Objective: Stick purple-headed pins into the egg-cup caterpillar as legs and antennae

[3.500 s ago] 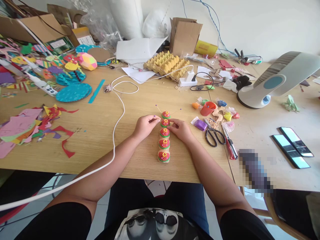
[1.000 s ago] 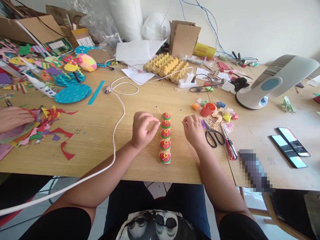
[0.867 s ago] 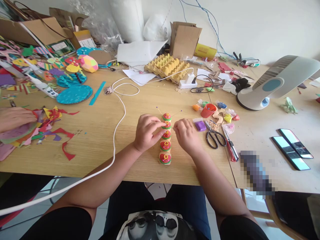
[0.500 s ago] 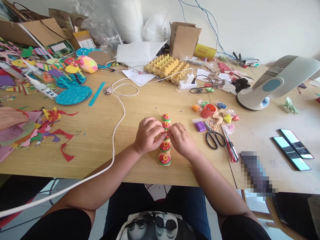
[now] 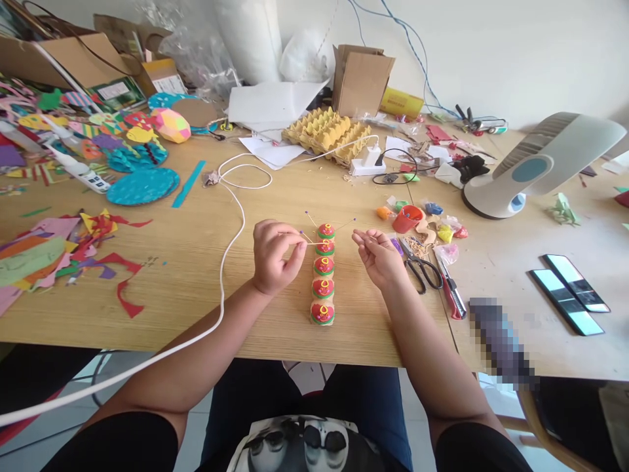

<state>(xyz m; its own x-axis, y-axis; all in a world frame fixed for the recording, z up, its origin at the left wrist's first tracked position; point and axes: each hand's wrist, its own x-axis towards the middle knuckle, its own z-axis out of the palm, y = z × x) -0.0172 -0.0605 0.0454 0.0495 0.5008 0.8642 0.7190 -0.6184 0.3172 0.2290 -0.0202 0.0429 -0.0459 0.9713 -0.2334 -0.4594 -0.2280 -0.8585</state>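
Observation:
A row of egg-carton cups [image 5: 323, 287] lies lengthwise on the table before me, its bumps covered with red clay, green edging and yellow loops. Thin sticks with purple tips [image 5: 307, 213] stick out near its far end. Just left of the second bump from that end, my left hand [image 5: 278, 257] pinches a thin pale stick [image 5: 314, 243] pointing right towards the row. My right hand [image 5: 378, 257] hovers to the right of the row, apart from it. Its thumb and fingers are drawn together; whether something small is between them does not show.
Scissors [image 5: 423, 265], a utility knife [image 5: 453, 292], a red cup [image 5: 407, 218] and small bags of coloured clay lie to the right. A white cable [image 5: 223, 262] crosses the table on my left, near paper scraps [image 5: 39, 255]. Egg trays [image 5: 324, 134] and a fan [image 5: 535, 164] stand farther back.
My hands have moved apart from over the row, uncovering its middle bumps. A stick with a purple tip now shows beside my left fingers. Another person's hand at far left has gone from view.

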